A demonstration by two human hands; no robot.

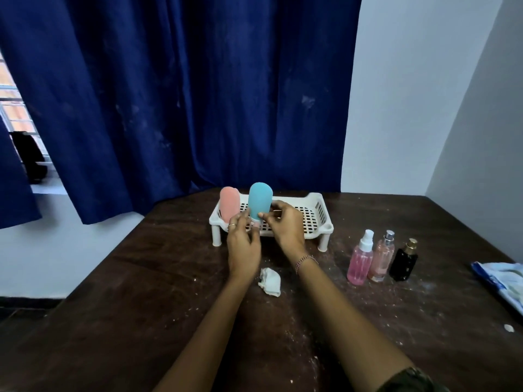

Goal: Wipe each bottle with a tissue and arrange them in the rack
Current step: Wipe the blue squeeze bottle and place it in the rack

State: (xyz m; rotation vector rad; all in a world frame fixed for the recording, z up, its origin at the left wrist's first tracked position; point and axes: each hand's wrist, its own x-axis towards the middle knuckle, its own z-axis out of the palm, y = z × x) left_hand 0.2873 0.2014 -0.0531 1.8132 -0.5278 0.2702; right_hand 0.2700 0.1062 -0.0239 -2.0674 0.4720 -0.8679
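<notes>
A room in a home is suggested: a dark blue curtain (181,94) is hung across the upper frame beside a barred window (11,114) at far left, plain white walls (410,94) are seen at right, and perfume bottles (382,257) are stood on a worn wooden bench (141,306).

The rack (317,219) on the table (141,306) has a bottle (229,205) in its left end, a second bottle (260,199) beside it. Three bottles (380,258) stand right of the rack, the tissue (270,281) before it.
</notes>
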